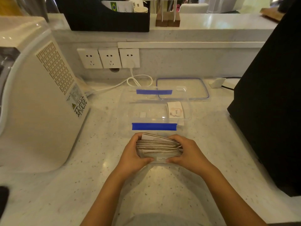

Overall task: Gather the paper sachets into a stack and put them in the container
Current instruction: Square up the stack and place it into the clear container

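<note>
A stack of white paper sachets [158, 146] with brown edges is squeezed between both hands, just in front of the container. My left hand [133, 154] grips its left end and my right hand [187, 152] grips its right end, thumbs on the near face. The clear plastic container [130, 110] with blue clips stands open right behind the stack. One white sachet [175, 110] with faint print lies inside it at the right. The container's clear lid [206, 88] with a blue seal lies flat behind it to the right.
A large cream appliance [37, 98] fills the left side. A tall black machine [270, 103] stands at the right. Wall sockets [108, 57] and a white cable [138, 79] sit behind the container. A raised ledge carries a black box [107, 18].
</note>
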